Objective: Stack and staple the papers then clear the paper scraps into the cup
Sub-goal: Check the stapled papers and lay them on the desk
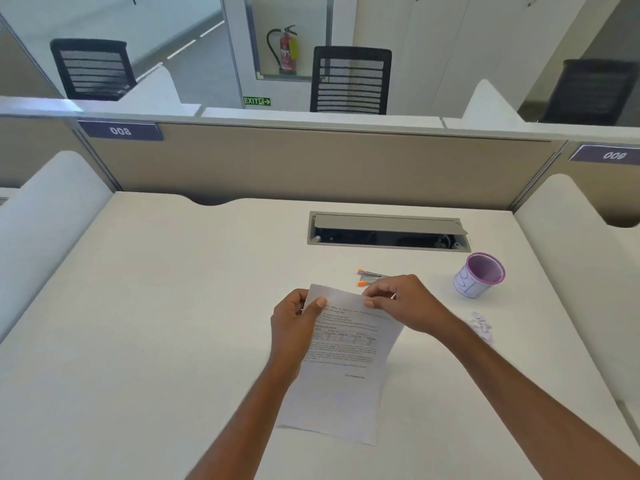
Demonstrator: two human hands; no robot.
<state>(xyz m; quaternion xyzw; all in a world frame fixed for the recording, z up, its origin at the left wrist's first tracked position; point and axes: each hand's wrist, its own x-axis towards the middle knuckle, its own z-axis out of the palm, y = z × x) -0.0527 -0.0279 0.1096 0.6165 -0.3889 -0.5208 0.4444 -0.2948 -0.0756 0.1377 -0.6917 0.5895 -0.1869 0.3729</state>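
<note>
Printed white papers are held lifted off the white desk, tilted toward me. My left hand grips their upper left edge, thumb on top. My right hand pinches the top right corner. Just behind the top edge of the papers lies a silver stapler with orange ends, partly hidden by my right hand. A purple cup wrapped in white paper stands upright to the right. Crumpled white paper scraps lie on the desk in front of the cup, beside my right forearm.
A recessed cable tray with an open lid sits at the back of the desk. A beige partition closes the far edge, and white side dividers flank the desk. Black chairs stand beyond.
</note>
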